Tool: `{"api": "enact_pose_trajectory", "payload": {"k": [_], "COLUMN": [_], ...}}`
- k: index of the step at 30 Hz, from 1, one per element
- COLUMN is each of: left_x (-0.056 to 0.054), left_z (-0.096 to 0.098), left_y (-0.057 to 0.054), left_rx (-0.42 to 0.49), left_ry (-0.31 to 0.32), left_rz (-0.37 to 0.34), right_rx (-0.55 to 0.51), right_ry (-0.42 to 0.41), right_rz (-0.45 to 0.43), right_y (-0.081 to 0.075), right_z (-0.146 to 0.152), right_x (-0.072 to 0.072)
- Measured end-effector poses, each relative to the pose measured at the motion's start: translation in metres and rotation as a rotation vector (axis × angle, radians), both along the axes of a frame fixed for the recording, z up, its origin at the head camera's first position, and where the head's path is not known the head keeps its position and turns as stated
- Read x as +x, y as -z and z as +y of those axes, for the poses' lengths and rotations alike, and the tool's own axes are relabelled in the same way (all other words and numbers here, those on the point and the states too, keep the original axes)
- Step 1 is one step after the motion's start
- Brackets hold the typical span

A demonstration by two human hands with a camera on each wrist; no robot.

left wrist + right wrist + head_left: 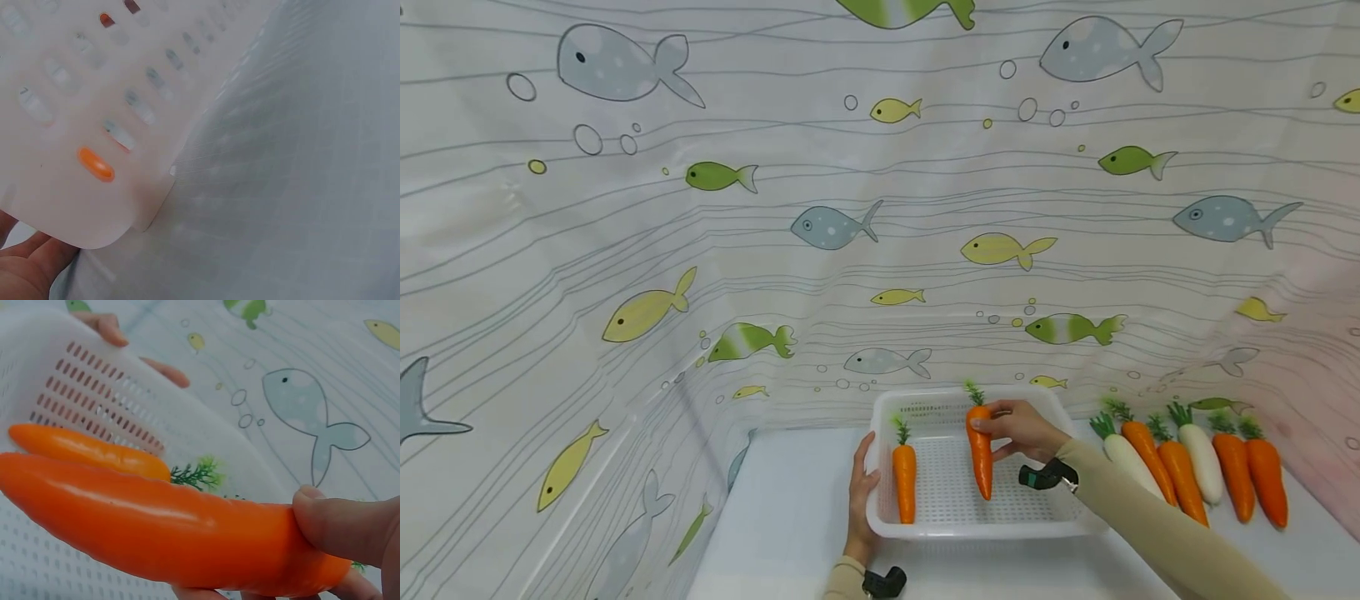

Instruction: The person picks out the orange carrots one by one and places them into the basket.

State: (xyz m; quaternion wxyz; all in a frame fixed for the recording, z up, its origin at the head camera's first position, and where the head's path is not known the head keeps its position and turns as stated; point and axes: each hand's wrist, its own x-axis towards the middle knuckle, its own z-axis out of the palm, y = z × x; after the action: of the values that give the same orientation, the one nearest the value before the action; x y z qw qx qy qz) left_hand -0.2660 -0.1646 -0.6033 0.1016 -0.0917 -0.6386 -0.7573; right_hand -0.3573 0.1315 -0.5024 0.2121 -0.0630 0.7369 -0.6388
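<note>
My right hand (1022,429) grips an orange carrot (981,454) with a green leafy top. Its thumb presses on the thick end, and the carrot hangs tip down over the white plastic basket (970,530). In the right wrist view this held carrot (156,525) lies across the picture, fingers under it. Another carrot (905,483) lies inside the basket along its left wall. My left hand (860,492) holds the basket's left side, with fingertips (112,330) showing over the rim in the right wrist view.
Right of the basket, several carrots (1232,475) and two white radishes (1201,462) lie in a row on the white table (797,500). Behind the table hangs a fish-patterned sheet (820,300), which also runs along both sides.
</note>
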Motion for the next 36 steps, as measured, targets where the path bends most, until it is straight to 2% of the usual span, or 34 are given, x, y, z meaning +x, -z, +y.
{"api": "enact_pose_trajectory", "payload": {"k": [5,13,20,32,36], "left_x": [-0.001,-0.002,-0.002,-0.001,0.000], "left_z": [0.000,0.000,0.001,0.002,0.001], "left_y": [0.000,-0.002,-0.002,-0.002,-0.002], "left_rx": [-0.002,-0.011,-0.010,-0.002,-0.002], "left_ry": [-0.006,-0.015,-0.013,0.007,0.015], "left_rz": [-0.004,-0.005,-0.007,-0.016,-0.024], "right_rx": [-0.001,-0.027,-0.039,-0.005,0.004], "right_ry": [0.037,0.029,0.007,0.033,0.002], "right_rz": [-0.024,-0.046,-0.054,-0.104,-0.119], "right_y": [0.005,0.008,0.020,0.035,0.039], "right_z": [-0.012,-0.027,-0.039,-0.065,-0.072], "right_x": [-0.002,-0.006,-0.007,-0.012,-0.015]}}
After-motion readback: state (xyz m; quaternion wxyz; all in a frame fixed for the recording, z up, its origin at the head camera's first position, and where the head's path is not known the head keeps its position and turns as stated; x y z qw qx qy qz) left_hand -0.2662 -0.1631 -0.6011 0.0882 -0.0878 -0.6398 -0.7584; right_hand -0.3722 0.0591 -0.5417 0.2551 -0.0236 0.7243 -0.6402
